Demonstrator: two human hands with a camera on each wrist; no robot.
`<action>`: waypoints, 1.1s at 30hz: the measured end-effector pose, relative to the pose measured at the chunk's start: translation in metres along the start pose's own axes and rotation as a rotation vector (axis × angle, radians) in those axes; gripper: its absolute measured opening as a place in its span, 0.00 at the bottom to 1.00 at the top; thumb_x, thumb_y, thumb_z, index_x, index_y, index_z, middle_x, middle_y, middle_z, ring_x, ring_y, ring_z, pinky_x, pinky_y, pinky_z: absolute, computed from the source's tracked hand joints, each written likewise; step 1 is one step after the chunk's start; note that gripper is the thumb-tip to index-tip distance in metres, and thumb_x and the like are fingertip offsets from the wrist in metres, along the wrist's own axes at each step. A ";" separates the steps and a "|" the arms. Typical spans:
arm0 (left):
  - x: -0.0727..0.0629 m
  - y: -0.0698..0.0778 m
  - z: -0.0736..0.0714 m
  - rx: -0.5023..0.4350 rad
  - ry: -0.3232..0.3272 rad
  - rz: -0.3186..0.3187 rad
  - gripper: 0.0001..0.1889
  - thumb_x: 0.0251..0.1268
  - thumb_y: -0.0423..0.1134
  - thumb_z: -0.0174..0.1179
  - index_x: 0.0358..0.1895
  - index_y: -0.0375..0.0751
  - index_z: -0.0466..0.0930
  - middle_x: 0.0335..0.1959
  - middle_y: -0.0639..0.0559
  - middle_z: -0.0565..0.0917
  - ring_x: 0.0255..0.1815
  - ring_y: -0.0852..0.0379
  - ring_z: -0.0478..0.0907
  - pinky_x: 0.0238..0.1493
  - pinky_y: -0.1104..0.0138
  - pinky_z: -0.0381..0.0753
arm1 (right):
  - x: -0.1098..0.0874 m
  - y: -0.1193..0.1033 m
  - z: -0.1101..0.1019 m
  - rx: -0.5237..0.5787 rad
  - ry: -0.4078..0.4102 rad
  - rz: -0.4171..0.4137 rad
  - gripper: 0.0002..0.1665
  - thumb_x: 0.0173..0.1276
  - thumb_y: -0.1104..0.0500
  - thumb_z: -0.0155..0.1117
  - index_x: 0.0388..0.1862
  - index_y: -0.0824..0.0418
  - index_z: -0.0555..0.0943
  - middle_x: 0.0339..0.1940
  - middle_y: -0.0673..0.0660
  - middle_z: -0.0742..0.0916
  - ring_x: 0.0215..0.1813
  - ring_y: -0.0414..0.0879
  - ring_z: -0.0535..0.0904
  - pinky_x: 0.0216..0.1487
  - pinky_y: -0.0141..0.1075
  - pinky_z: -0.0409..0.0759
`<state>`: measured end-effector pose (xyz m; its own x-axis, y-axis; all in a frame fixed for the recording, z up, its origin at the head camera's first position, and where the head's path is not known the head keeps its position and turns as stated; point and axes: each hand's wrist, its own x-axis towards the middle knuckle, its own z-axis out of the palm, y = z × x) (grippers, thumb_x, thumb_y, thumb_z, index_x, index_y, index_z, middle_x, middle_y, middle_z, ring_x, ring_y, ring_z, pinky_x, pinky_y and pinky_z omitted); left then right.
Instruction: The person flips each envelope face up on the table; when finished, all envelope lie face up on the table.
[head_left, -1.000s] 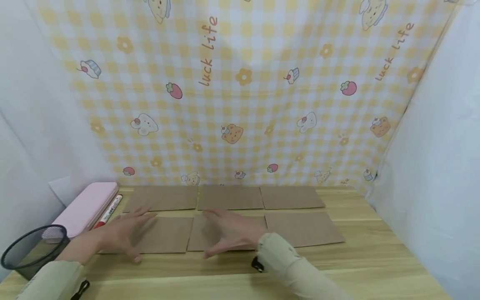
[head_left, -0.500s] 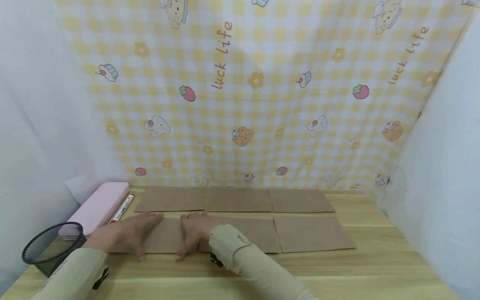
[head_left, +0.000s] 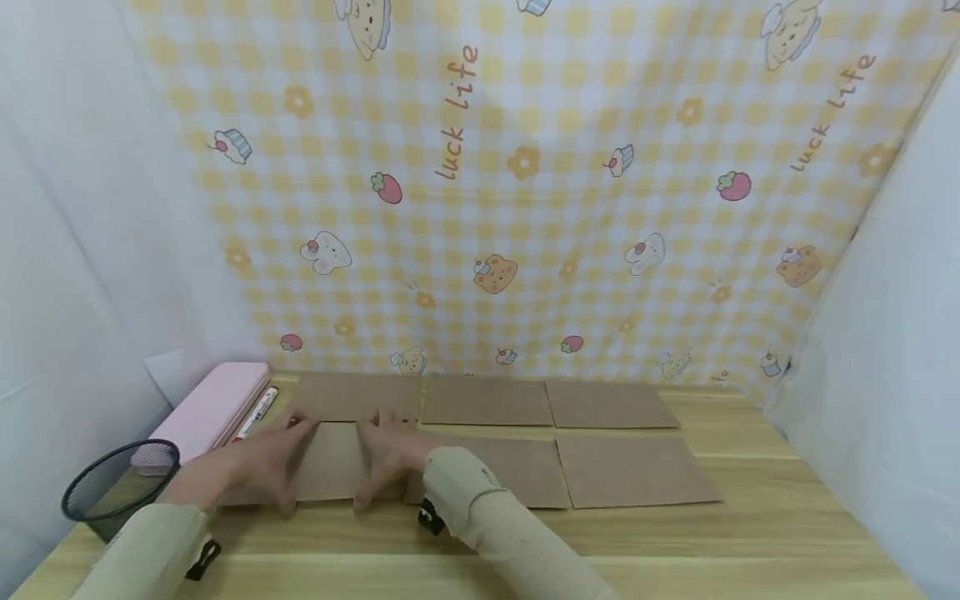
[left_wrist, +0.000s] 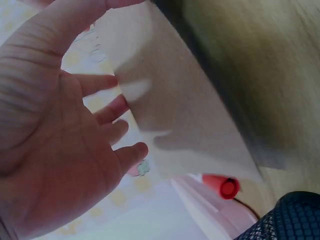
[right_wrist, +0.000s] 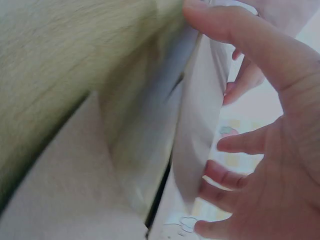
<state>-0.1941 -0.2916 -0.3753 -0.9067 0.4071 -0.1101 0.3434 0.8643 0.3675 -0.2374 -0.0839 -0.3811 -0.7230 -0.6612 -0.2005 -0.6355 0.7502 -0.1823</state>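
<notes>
My left hand (head_left: 258, 468) and right hand (head_left: 390, 454) grip the front-left cardboard piece (head_left: 330, 467) between them. Each thumb is at its near edge and the fingertips are at its far edge, as the left wrist view shows on the brown sheet (left_wrist: 175, 100). A shadow under that edge shows the piece raised a little off the table. Beside it lie the front-middle cardboard piece (head_left: 517, 473) and the front-right one (head_left: 637, 471). Behind stands a row of three more flat pieces: left (head_left: 360, 396), middle (head_left: 487, 402) and right (head_left: 611, 404).
At the left are a black mesh pen holder (head_left: 120, 492), a pink case (head_left: 210, 408) and a white marker with a red cap (head_left: 258, 412). A checked curtain (head_left: 525, 217) hangs behind the wooden table (head_left: 675, 550).
My right hand has moved left from above the front-middle piece to the front-left one. Both hands have taken hold of that piece, and it has risen slightly off the table.
</notes>
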 end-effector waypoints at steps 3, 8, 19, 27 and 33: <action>-0.005 0.002 -0.004 0.044 0.083 0.011 0.58 0.18 0.41 0.79 0.63 0.25 0.58 0.54 0.33 0.58 0.46 0.40 0.68 0.42 0.53 0.74 | -0.008 0.006 -0.004 0.049 0.089 -0.088 0.63 0.34 0.35 0.78 0.69 0.51 0.60 0.57 0.52 0.66 0.55 0.43 0.63 0.54 0.34 0.68; -0.007 0.014 -0.008 0.070 0.172 0.064 0.58 0.20 0.46 0.79 0.63 0.27 0.58 0.58 0.30 0.60 0.52 0.31 0.67 0.48 0.44 0.70 | -0.029 0.022 -0.008 0.113 0.176 -0.174 0.65 0.40 0.37 0.77 0.73 0.54 0.55 0.66 0.55 0.62 0.65 0.46 0.59 0.64 0.37 0.62; -0.007 0.042 -0.012 0.020 0.187 0.052 0.58 0.21 0.46 0.77 0.63 0.23 0.58 0.59 0.24 0.63 0.57 0.27 0.64 0.50 0.43 0.70 | -0.106 0.073 -0.001 0.016 0.486 -0.504 0.17 0.48 0.44 0.74 0.27 0.51 0.77 0.71 0.59 0.61 0.73 0.55 0.46 0.67 0.56 0.49; -0.006 0.056 -0.014 -0.120 0.060 0.054 0.60 0.21 0.46 0.78 0.66 0.27 0.56 0.61 0.27 0.62 0.59 0.28 0.61 0.52 0.40 0.66 | -0.123 0.079 0.006 -0.231 0.499 -0.534 0.11 0.53 0.44 0.70 0.30 0.48 0.87 0.74 0.57 0.57 0.74 0.55 0.42 0.64 0.61 0.52; -0.003 0.071 -0.014 -0.215 -0.003 0.092 0.58 0.24 0.46 0.78 0.68 0.34 0.57 0.64 0.34 0.62 0.62 0.32 0.59 0.53 0.39 0.64 | -0.121 0.078 0.009 -0.431 0.534 -0.520 0.12 0.58 0.56 0.67 0.15 0.49 0.83 0.70 0.51 0.66 0.73 0.48 0.52 0.68 0.52 0.51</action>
<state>-0.1704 -0.2359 -0.3360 -0.8734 0.4820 -0.0695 0.3640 0.7410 0.5643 -0.1973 0.0546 -0.3802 -0.2729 -0.9117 0.3070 -0.8907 0.3600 0.2774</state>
